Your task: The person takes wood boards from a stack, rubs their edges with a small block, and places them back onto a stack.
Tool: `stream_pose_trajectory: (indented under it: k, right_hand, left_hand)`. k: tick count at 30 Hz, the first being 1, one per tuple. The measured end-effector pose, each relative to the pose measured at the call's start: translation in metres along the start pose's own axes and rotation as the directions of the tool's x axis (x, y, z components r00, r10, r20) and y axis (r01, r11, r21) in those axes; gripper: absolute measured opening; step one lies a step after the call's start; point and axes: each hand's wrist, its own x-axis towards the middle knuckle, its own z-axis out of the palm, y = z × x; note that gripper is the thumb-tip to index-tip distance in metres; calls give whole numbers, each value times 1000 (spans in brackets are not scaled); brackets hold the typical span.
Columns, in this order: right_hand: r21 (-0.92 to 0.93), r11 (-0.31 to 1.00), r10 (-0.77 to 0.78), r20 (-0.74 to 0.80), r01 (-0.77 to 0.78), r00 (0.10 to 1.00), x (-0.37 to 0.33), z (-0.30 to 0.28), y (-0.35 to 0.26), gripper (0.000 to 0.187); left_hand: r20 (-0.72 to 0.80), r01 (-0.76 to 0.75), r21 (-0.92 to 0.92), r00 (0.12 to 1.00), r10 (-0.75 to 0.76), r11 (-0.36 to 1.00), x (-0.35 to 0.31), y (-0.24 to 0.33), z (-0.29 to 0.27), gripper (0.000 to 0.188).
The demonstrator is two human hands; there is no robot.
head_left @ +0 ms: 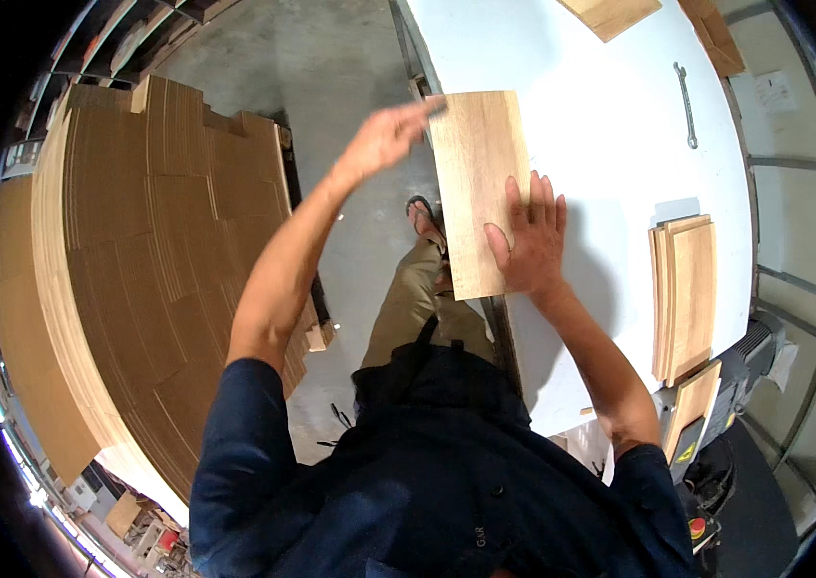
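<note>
A pale wooden board (pixel 473 183) lies lengthwise along the left edge of the white table, slightly overhanging it. My right hand (pixel 531 241) rests on the board's right side near its close end, fingers spread and thumb apart, holding nothing. At the far left corner of the board is my left hand (pixel 388 137), closed and somewhat blurred. A small dark object (pixel 437 106) sticks out from its fingertips against the board's edge; its kind cannot be made out.
A wrench (pixel 685 106) lies on the white table (pixel 610 125). Stacked boards (pixel 692 299) sit at its right edge, near a dark machine (pixel 754 352). Another board (pixel 610 14) lies at the far end. Tall stacks of brown cardboard (pixel 114 222) stand on my left.
</note>
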Motion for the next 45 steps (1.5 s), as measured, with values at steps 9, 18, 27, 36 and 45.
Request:
stream_pose_trajectory:
  k: [9, 18, 27, 36, 45]
  right_hand:
    - [-23, 999, 27, -24, -28, 999, -1, 5, 3, 66]
    - [-53, 998, 27, -114, -33, 993, -7, 10, 4, 64]
    - [-84, 989, 124, 32, -120, 992, -6, 9, 1, 69]
    - [-107, 861, 500, 352, -497, 791, 36, -20, -73, 108]
    - [146, 779, 611, 40, -610, 790, -37, -43, -40, 102]
  left_hand:
    - [-151, -14, -341, 988, -40, 940, 18, -15, 7, 41]
    - [-242, -284, 127, 920, 307, 950, -96, 10, 82, 36]
    - [97, -303, -152, 943, 319, 941, -205, 38, 78, 52]
    - [-244, -163, -26, 958, 152, 986, -77, 27, -5, 40]
    - [-19, -541, 249, 826, 563, 803, 89, 64, 27, 42]
